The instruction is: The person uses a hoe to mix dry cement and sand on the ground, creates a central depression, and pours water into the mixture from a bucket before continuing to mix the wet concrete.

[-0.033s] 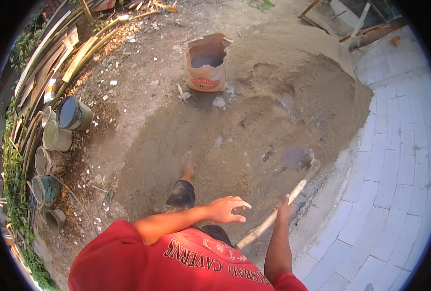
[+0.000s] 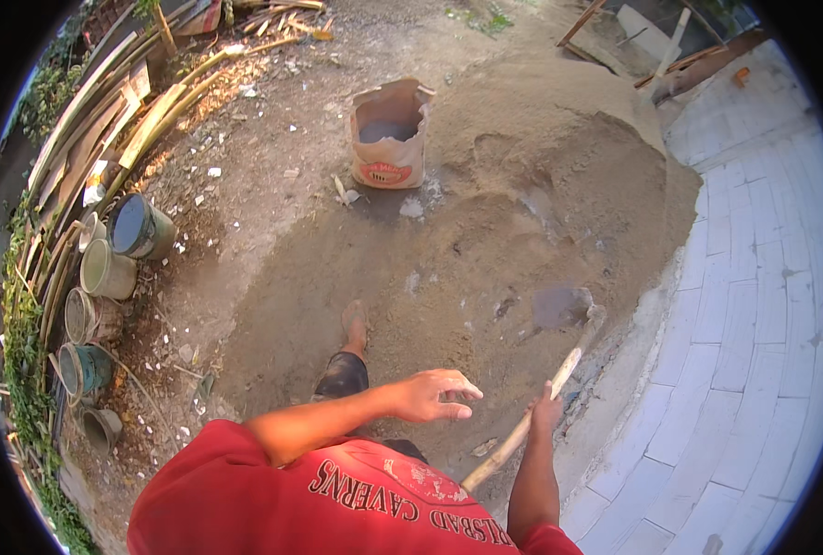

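Observation:
My right hand (image 2: 547, 407) is closed around the pale wooden handle of a hoe (image 2: 513, 447). The handle slants up and right, away from my body. At its far end the grey hoe blade (image 2: 559, 307) lies against a mound of sandy mix (image 2: 485, 250). My left hand (image 2: 437, 396) hovers in front of my red shirt, palm inward, with thumb and fingers apart and nothing in it. It is left of the handle and not touching it. My bare foot (image 2: 354, 319) stands on the sand to the left.
An open paper bag (image 2: 391, 153) of grey powder stands beyond the sand. Several buckets (image 2: 108, 268) line the left side, near stacked bamboo and wood strips (image 2: 143, 120). Pale tiled paving (image 2: 735, 305) borders the mound on the right, with a rough concrete edge between.
The whole view has shifted slightly, so the bag and ground sit a little differently. My right hand stays on the hoe handle and my left remains free. The blade has hardly moved.

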Demonstrator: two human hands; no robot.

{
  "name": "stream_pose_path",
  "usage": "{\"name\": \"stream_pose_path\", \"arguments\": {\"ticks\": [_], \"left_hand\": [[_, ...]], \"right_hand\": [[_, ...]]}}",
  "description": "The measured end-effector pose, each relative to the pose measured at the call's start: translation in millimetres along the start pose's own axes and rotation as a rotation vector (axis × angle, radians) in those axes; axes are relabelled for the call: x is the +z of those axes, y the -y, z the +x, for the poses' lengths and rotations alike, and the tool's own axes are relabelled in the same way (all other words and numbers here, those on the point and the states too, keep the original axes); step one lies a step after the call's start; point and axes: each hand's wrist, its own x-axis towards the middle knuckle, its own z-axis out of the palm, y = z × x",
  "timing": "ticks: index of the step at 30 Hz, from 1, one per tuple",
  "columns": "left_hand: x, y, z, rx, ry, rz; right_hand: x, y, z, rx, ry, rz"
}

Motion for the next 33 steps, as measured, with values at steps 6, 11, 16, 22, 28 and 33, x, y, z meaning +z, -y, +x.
{"name": "stream_pose_path", "arguments": {"ticks": [6, 11, 16, 22, 28, 33], "left_hand": [[37, -214, -104, 0.568, 0.115, -0.295], [180, -334, -117, 0.778, 0.682, -0.26], [343, -348, -135, 0.811, 0.706, -1.219], [380, -339, -175, 0.847, 0.599, -1.528], [232, -239, -163, 0.449, 0.806, -0.547], [107, -66, -262, -0.512, 0.257, 0.668]], "right_hand": [[-131, -174, -124, -0.189, -0.091, -0.674], [-135, -362, -210, 0.244, 0.475, -0.619], [-109, -498, -285, 0.421, 0.589, -0.529], [-72, -577, -417, 0.631, 0.717, -0.301], [-87, -668, -512, 0.849, 0.622, -0.242], [-23, -562, -525, 0.781, 0.386, -0.026]]}}
